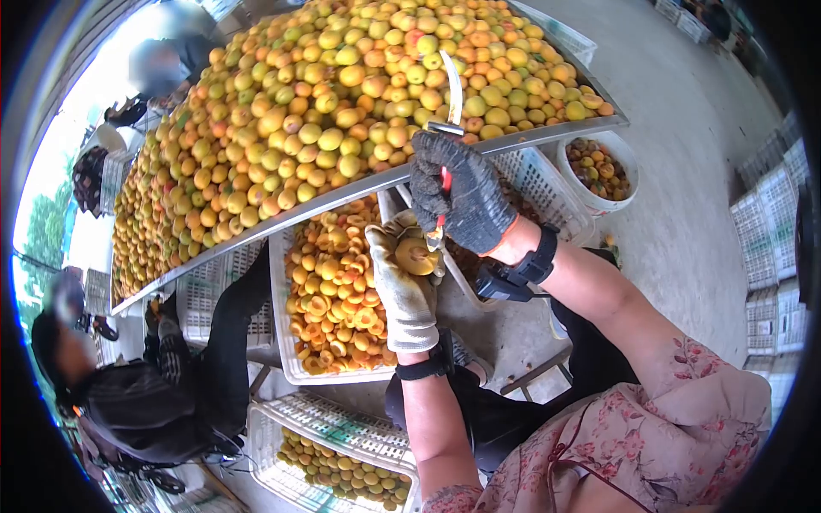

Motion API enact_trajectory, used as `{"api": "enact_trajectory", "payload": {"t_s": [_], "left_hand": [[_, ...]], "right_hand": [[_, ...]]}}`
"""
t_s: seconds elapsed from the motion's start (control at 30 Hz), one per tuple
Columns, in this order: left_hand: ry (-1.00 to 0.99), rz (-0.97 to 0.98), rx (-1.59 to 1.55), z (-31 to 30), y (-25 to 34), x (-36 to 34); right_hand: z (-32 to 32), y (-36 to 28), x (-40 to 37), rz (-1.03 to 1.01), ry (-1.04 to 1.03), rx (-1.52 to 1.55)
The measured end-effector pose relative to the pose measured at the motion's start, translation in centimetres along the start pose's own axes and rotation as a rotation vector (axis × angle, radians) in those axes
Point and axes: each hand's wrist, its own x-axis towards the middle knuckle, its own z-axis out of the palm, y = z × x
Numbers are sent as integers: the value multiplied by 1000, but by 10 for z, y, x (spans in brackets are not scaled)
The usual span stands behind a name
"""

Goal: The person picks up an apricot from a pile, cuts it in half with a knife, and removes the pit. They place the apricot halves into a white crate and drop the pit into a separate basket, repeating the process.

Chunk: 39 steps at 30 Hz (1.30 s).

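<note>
My left hand (400,291), in a pale work glove, is closed around an apricot (416,256) turned up toward me. Whether that fruit is whole or cut is hard to make out. Just above it, my right hand (466,192), in a dark grey glove, grips a knife (454,90) with a curved blade pointing up and away. Part of its red handle shows between the fingers, and its lower end comes close to the apricot. Below my left hand stands a white crate (280,325) of halved apricots (338,299).
A metal-edged table (368,181) heaped with whole apricots (342,94) spans the front. Right of it is a white bucket (629,192) of dark scraps beside another crate (556,192). A crate (329,419) of greenish fruit stands below. A person (162,393) sits at left.
</note>
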Motion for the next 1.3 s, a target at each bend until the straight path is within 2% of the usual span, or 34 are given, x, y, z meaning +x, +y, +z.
{"api": "enact_trajectory", "payload": {"t_s": [0.07,0.1,0.17,0.27,0.33,0.4,0.43,0.47,0.53,0.6,0.67,0.8,0.87,0.93,1.03,1.17,1.2,1.27,1.3], "left_hand": [[-21,4,29,6,-10,4],[82,3,33,15,-14,8],[52,-18,7,15,-21,14],[3,-31,18,16,-29,16],[35,-31,24,20,-34,18],[110,34,-4,18,-47,20],[126,105,88,22,-48,21],[141,177,179,27,-48,22],[184,170,201,34,-48,26],[205,233,211,35,-53,31],[205,220,180,36,-57,35],[160,193,135,30,-65,40],[161,153,87,33,-68,43],[163,107,47,37,-71,45],[121,248,251,39,-78,52],[223,223,281,52,-92,55],[232,172,451,54,-87,51],[244,281,673,50,-93,60],[244,465,735,55,-96,64]], "right_hand": [[-1,-5,-7,-65,81,-37],[-1,-7,-9,-71,85,-37],[-2,-10,-12,-181,121,-111],[-9,-12,-12,-207,153,-134],[-18,-13,-9,-190,132,-122],[-28,-11,-4,-96,135,43],[-35,-12,-1,-35,139,80],[-40,-14,2,-34,141,81],[-49,-15,8,10,103,241],[-58,-14,14,1,75,277],[-66,-12,19,49,166,293],[-74,-12,21,63,191,355],[-73,-14,23,120,339,351],[-74,-20,23,102,299,353],[-78,-27,23,44,170,248],[-81,-32,19,92,265,220],[-82,-33,20,93,261,223],[-85,-37,23,56,319,269],[-86,-41,24,67,335,255]]}}
